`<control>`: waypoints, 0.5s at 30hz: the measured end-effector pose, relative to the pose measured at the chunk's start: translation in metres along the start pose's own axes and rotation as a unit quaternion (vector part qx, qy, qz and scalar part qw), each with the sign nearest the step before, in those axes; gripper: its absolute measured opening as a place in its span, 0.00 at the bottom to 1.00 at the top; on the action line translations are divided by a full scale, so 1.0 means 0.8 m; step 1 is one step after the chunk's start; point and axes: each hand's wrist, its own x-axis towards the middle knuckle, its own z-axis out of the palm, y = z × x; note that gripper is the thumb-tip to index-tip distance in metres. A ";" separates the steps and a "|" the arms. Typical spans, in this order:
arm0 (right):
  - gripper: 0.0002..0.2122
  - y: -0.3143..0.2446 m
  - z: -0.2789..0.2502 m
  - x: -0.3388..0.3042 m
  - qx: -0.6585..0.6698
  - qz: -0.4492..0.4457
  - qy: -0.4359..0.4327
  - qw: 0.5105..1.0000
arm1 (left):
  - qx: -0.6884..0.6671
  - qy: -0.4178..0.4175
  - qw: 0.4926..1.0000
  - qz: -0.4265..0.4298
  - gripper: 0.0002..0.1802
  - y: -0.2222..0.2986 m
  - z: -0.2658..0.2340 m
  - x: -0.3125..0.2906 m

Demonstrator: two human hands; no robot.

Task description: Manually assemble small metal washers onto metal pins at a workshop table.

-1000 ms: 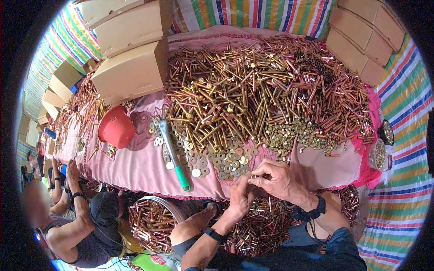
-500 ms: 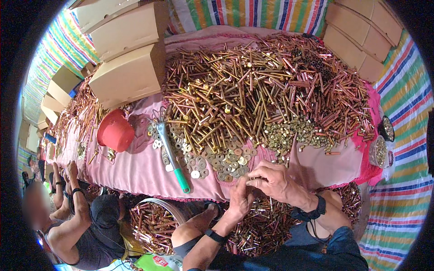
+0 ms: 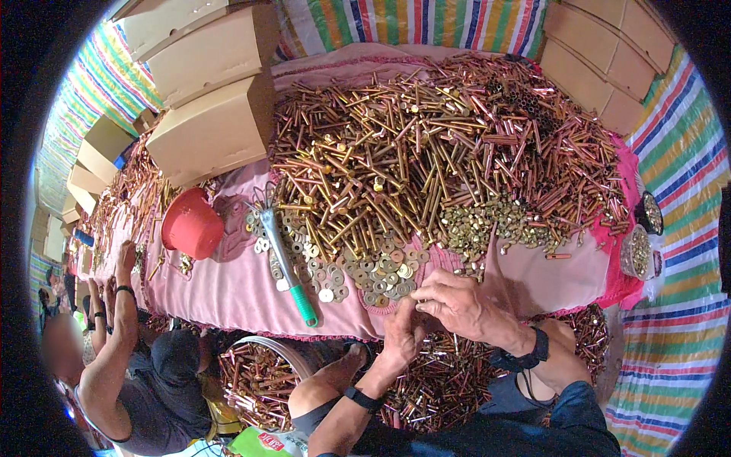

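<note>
To the right of the green-handled claw tool (image 3: 279,251), the left hand (image 3: 402,333) and right hand (image 3: 458,306) meet with curled fingers, fingertips together; whether they grip a small part I cannot tell. Washers (image 3: 380,283) lie just right of the tool, with the bolt pile (image 3: 365,171) beyond them and small metal sleeves (image 3: 478,228) farther right. Below the tool, a green-and-white bag (image 3: 245,443) carries a red label (image 3: 272,442) with pale lettering.

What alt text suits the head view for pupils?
A person's hands meet at the near edge of a pink cloth, beside loose washers. Behind lies a heap of bolts; to the left, a red container and green-handled tool.
</note>
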 end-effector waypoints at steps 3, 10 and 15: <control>0.08 0.002 0.004 -0.006 -0.027 0.025 -0.001 0.999 | -0.026 0.031 0.998 0.052 0.26 -0.001 0.004 0.003; 0.08 -0.003 0.003 -0.003 -0.018 0.025 0.009 0.999 | 0.030 0.031 0.998 0.035 0.26 -0.004 0.004 0.001; 0.09 0.008 -0.007 -0.010 -0.012 0.051 0.027 0.998 | 0.088 0.043 0.995 0.034 0.18 0.004 0.010 0.008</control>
